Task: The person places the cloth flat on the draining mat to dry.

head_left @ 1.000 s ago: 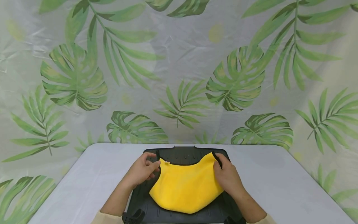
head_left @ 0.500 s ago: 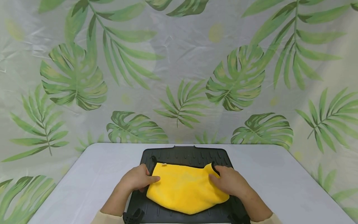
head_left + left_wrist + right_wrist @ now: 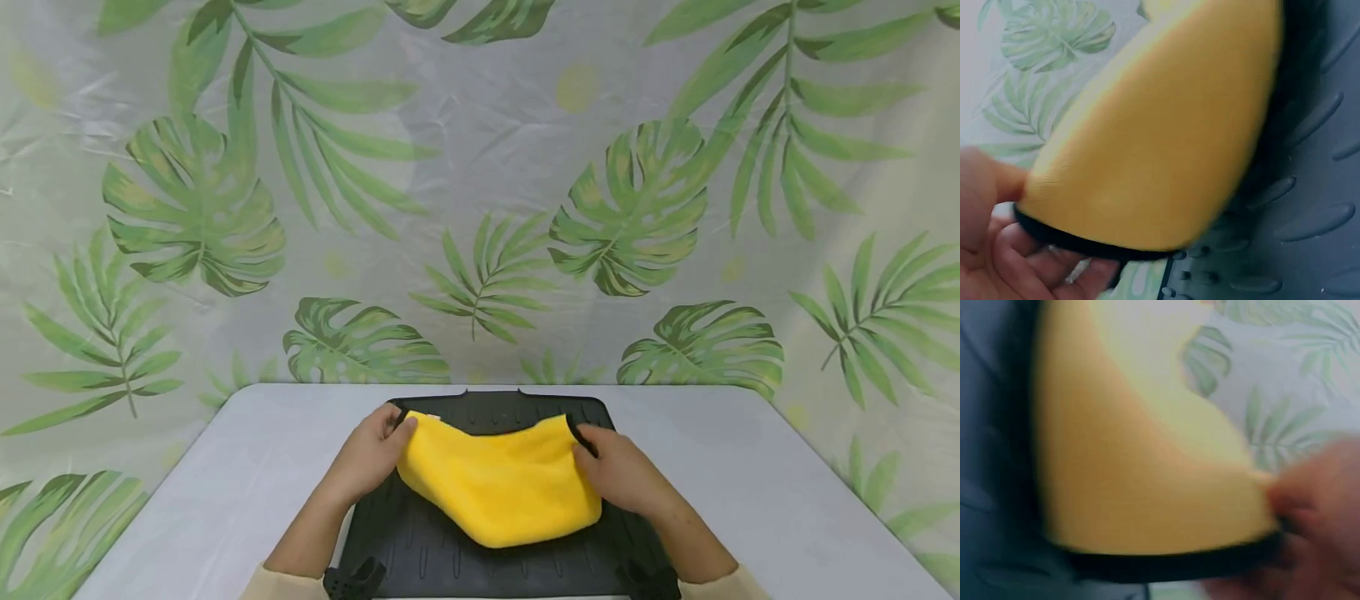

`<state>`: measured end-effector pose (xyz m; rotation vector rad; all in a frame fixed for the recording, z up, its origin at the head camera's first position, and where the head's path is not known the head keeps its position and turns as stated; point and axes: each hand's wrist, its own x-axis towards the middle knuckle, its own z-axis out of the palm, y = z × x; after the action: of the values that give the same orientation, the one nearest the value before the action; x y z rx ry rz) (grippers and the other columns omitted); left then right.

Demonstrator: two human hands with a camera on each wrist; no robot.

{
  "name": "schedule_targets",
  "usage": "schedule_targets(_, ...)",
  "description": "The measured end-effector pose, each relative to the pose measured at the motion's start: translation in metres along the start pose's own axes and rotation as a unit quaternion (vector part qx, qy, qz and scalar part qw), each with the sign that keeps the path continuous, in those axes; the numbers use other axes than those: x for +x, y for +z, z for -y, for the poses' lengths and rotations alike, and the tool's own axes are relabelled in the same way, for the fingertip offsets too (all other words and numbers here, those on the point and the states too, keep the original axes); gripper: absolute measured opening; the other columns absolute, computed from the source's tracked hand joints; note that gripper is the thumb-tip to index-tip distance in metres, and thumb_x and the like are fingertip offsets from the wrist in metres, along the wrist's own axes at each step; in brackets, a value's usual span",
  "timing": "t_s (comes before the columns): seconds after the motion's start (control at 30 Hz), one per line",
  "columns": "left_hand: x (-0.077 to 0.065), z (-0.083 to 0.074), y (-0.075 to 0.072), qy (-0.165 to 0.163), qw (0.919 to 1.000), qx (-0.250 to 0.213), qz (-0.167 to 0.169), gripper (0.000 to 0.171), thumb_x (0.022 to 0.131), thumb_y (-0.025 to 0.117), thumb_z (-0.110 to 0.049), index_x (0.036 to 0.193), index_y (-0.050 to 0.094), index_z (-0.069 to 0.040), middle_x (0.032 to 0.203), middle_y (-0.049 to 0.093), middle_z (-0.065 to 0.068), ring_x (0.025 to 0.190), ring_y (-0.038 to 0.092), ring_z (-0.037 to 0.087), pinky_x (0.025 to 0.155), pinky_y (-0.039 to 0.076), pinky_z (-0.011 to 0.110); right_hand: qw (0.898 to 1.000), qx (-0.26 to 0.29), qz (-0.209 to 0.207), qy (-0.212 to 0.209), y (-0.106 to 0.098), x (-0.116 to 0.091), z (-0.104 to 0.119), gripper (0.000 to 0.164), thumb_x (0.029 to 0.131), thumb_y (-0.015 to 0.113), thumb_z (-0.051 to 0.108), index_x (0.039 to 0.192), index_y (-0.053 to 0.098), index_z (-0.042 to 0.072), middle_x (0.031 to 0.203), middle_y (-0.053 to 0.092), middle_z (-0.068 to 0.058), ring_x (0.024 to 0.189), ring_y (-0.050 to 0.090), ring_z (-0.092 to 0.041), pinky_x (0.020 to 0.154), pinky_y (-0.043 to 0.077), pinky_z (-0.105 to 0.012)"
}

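Observation:
A yellow cloth (image 3: 502, 483) with black edging sags between my two hands, over a black ribbed tray (image 3: 420, 558). Its upper left corner is pinched by my left hand (image 3: 372, 454), thumb on the yellow face. My right hand (image 3: 622, 468) grips the upper right corner at the black edge. In the left wrist view the cloth (image 3: 1160, 137) slopes up from the thumb and fingers of the left hand (image 3: 1016, 244). The right wrist view is blurred; there the cloth (image 3: 1147, 481) fills the middle and the right hand (image 3: 1316, 525) holds its corner.
The tray lies on a white table (image 3: 262, 467) whose surface extends to both sides. Behind it hangs a pale curtain with green leaves (image 3: 495, 167). Black straps (image 3: 356, 579) sit at the wrists.
Half a second ago the cloth lay lower, its top edge nearly straight. Both hands have risen, the left also moving outward. The left hand now pinches the corner; the cloth's lower edge is higher.

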<state>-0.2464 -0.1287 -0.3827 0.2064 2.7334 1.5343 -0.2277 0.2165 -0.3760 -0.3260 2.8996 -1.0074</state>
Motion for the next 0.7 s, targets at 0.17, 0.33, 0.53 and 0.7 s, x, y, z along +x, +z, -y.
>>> schedule_targets(0.17,0.001,0.001,-0.002,-0.024,0.9995,-0.021,-0.004,0.033,0.108,0.05,-0.032,0.126,0.055,-0.004,0.08,0.058,0.008,0.053,0.04,0.016,0.051,0.037,0.028,0.997,-0.001,-0.052,0.05,0.008,0.006,-0.003,0.054,0.108,0.052,0.03,0.151,0.043,-0.001,0.122,0.07,-0.023,0.096,0.072,-0.029,0.077,0.058,-0.043)
schedule_targets(0.33,0.0,0.006,0.0,-0.051,0.9942,0.063,0.07,0.036,0.102,0.063,-0.03,0.124,0.064,-0.002,0.105,0.069,0.01,0.077,0.059,0.019,0.067,0.05,0.035,0.993,-0.087,0.043,0.072,0.008,0.005,-0.008,0.052,0.1,0.065,0.035,0.135,0.06,-0.003,0.105,0.074,-0.015,0.079,0.067,-0.022,0.071,0.055,-0.042)
schedule_targets(0.53,-0.004,0.007,-0.01,-0.06,0.9784,0.134,0.145,0.031,0.09,0.077,-0.031,0.076,0.061,-0.009,0.067,0.051,-0.001,0.058,0.04,0.014,0.056,0.035,0.03,0.986,-0.065,0.152,0.033,-0.002,-0.002,-0.012,0.035,0.092,0.074,0.035,0.083,0.065,0.002,0.076,0.062,-0.003,0.063,0.054,-0.021,0.057,0.046,-0.036)
schedule_targets(0.7,-0.005,0.007,-0.015,-0.03,0.9868,0.084,0.135,0.038,0.097,0.067,-0.021,0.068,0.044,-0.014,0.057,0.033,-0.003,0.049,0.023,0.012,0.05,0.021,0.026,0.986,0.009,0.168,-0.014,-0.005,-0.003,-0.012,0.031,0.098,0.067,0.026,0.09,0.064,-0.003,0.084,0.064,-0.008,0.07,0.059,-0.026,0.062,0.05,-0.038)
